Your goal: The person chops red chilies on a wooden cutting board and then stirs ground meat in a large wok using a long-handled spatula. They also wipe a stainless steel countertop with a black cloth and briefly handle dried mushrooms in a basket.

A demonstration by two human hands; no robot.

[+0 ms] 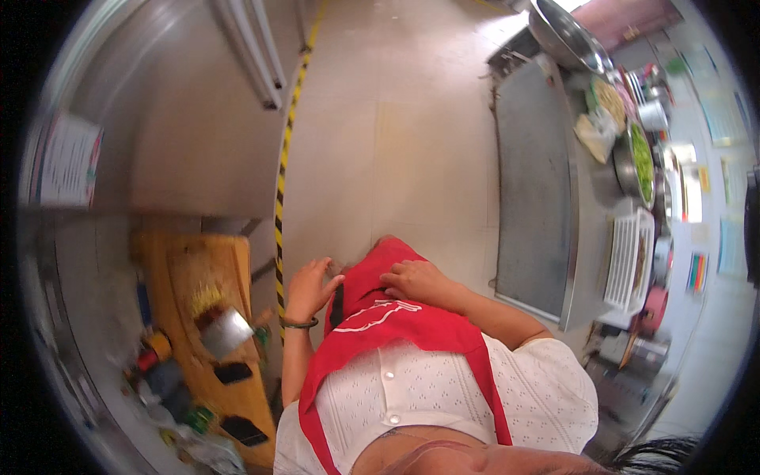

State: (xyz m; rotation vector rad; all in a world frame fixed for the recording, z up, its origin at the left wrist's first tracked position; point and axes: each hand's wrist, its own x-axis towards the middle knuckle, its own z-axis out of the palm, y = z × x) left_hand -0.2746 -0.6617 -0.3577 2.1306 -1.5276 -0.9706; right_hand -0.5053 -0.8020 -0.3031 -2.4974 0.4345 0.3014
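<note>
My left hand [311, 292] is raised at the left side of my red apron [380, 297], its fingers apart and nothing in it; a dark bangle circles the wrist. My right hand [415, 281] rests against the front of the apron with its fingers bent, and whether it pinches the cloth I cannot tell. To the left of my left hand, a wooden cutting board [178, 267] bears a cleaver [227, 333] with a broad metal blade, lying beside a small heap of chopped yellowish food [208, 298].
At right, a metal counter [594, 237] holds a white slatted basket [623, 261], a bowl of chopped greens [642, 163], a plastic bag [597, 133] and a large metal basin [567, 35]. Yellow-black tape [291, 124] runs along the floor. Metal legs [252, 53] stand at upper left.
</note>
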